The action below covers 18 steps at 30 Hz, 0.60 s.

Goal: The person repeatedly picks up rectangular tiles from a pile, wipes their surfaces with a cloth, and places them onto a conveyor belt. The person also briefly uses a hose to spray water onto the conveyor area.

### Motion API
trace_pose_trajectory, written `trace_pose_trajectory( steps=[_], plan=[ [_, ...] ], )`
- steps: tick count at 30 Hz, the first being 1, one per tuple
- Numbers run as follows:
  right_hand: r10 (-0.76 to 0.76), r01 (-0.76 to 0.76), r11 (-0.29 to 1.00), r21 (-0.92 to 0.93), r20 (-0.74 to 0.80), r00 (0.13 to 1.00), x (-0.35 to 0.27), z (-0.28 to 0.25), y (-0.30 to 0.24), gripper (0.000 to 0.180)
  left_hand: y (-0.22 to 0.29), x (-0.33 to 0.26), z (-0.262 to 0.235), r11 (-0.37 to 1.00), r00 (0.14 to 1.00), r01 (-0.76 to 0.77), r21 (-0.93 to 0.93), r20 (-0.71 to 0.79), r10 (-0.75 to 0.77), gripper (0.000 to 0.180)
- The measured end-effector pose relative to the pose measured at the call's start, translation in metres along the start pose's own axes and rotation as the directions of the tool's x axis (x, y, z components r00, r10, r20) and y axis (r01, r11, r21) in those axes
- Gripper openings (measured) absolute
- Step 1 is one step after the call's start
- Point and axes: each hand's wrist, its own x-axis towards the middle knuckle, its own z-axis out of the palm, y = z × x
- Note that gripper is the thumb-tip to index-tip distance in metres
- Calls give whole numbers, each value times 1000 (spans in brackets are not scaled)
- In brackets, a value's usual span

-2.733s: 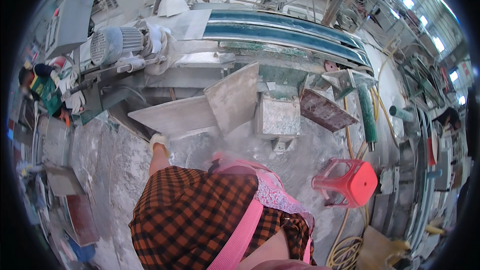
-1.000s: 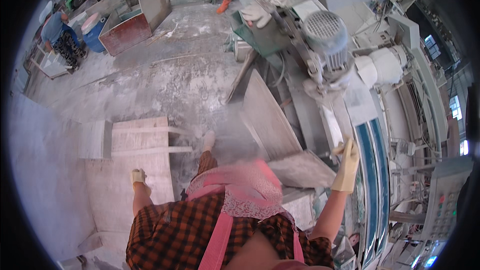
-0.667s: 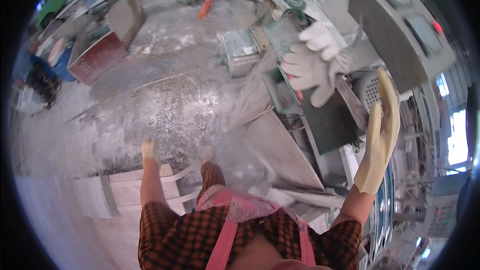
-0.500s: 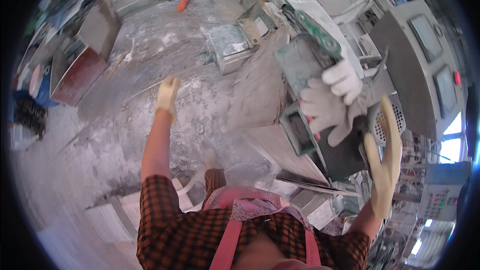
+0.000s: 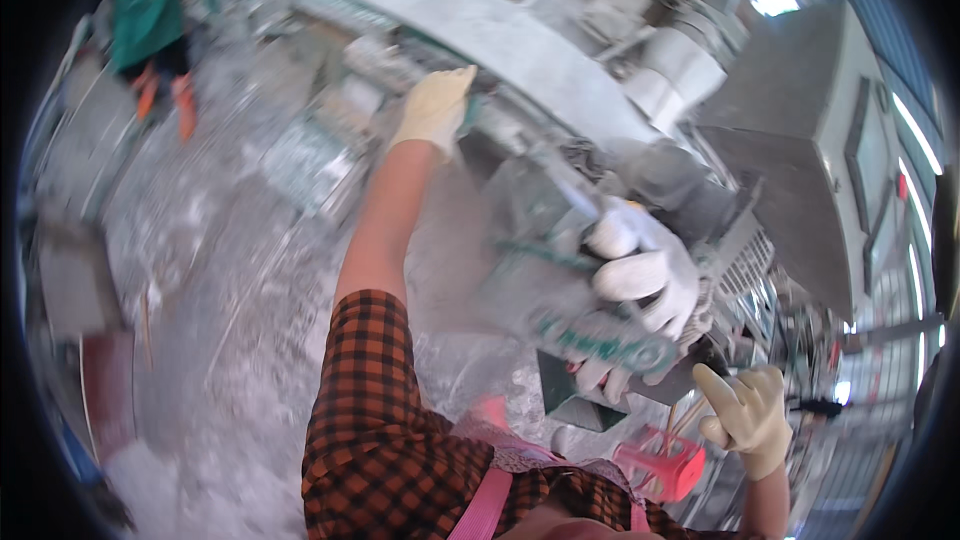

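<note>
My left hand, in a cream rubber glove, reaches forward beside the near edge of a long pale machine surface. Its fingers point right and their undersides are hidden, so I cannot tell whether they hold anything. At the lower right is my right hand, in a matching glove, with its fingers half bent, apart and nothing between them. Several white and grey work gloves lie heaped between my hands, nearer the right one. Against them rests a dusty green piece with an oblong shape.
A green open-topped box stands below the gloves, with a pink stool nearby. On the right rises a large grey machine cabinet. Another person in a green apron and orange boots stands at the far left on the dusty floor.
My view has swung to the right. My left hand has gone from above the floor to the machine's edge. My right hand's fingers, stretched out before, are now half bent.
</note>
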Motion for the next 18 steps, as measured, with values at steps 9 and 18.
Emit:
trace_pose_trajectory(
  steps=[9,18],
  plan=[
    [58,-61,997,52,62,996,8,1,10,33,-1,85,101,879,902,-371,301,341,265,35],
    [30,-25,997,76,-66,997,-13,13,12,41,10,88,3,981,978,-168,97,141,154,27]
  ],
)
